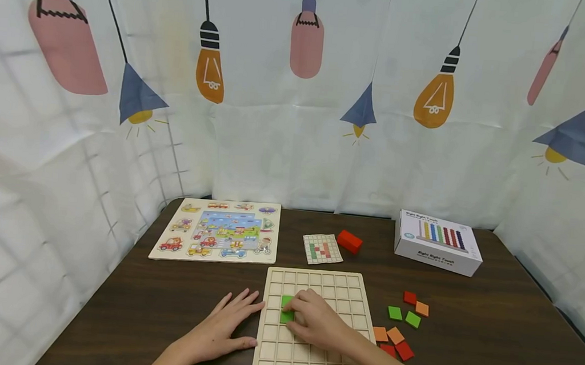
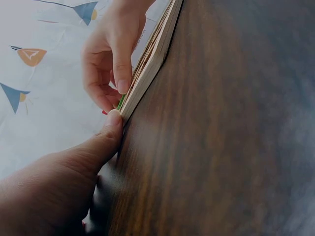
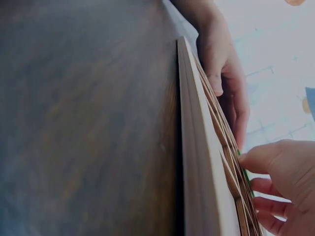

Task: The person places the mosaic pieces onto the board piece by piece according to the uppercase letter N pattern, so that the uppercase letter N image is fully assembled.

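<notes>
A pale wooden grid board point(image 1: 267, 349) lies flat on the dark table. On its left side are two green square tiles, a far one point(image 1: 286, 300) and a near one point(image 1: 287, 318). My right hand point(image 1: 315, 322) bends over them, its thumb and fingertips at the near tile, as the green sliver point(image 3: 247, 179) in the right wrist view shows. The fingers partly hide both tiles. My left hand point(image 1: 221, 329) rests on the table with fingers spread, fingertips against the board's left edge; its thumb point(image 2: 114, 118) touches that edge in the left wrist view.
Loose red, orange and green tiles point(image 1: 413, 319) lie right of the board. Behind it are a small pattern card point(image 1: 322, 249) and a red block point(image 1: 349, 242). A picture puzzle point(image 1: 163, 250) lies back left; a white box point(image 1: 436, 261) stands back right.
</notes>
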A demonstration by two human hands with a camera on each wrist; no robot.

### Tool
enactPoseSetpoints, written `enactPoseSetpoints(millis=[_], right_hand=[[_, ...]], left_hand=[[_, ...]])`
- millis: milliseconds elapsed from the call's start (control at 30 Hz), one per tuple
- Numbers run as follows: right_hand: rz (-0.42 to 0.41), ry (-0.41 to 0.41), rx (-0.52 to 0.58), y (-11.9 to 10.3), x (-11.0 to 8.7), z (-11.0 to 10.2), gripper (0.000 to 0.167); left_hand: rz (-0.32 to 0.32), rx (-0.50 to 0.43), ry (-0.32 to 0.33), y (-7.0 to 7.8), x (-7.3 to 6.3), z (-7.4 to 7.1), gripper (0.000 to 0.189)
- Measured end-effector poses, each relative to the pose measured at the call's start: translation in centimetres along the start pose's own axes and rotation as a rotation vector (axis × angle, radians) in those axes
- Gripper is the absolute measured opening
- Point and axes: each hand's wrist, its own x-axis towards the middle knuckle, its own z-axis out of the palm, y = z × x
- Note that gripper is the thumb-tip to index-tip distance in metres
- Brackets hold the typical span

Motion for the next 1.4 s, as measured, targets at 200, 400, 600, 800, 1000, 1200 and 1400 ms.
enactPoseSetpoints(millis=[200, 400, 600, 800, 1000, 1200, 1400], right_hand=[[0.001, 0.003, 0.015, 0.1, -0.1, 0.0, 0.017], [0.043, 0.002, 0.06, 0.1, -0.3, -0.3, 0.018], [0.066, 0.008, 0.085, -0.1, -0.6, -0.9, 0.019], [0.048, 0.061, 0.056, -0.1, -1.0, -1.6, 0.019], [0.057, 0.074, 0.03, 0.0, -1.3, -2.3, 0.019], [0.063, 0.116, 0.005, 0.3, -2.2, -2.9, 0.019], [0.072, 0.158, -0.001, 0.8, -3.0, -3.4, 0.023]], left_hand=[[0.004, -0.01, -0.001, -0.1, 0.0, 0.1, 0.072], [-0.004, -0.005, 0.002, -0.2, 0.2, 0.1, 0.072], [-0.011, 0.0, -0.007, -0.4, 0.3, 0.2, 0.072], [-0.006, -0.007, -0.007, -0.4, 0.1, 0.2, 0.07], [0.015, -0.001, 0.008, -0.2, -0.1, 0.2, 0.069], [0.024, 0.02, 0.014, -0.2, -0.1, 0.2, 0.068], [0.011, 0.067, 0.002, -0.3, -0.2, 0.3, 0.083]])
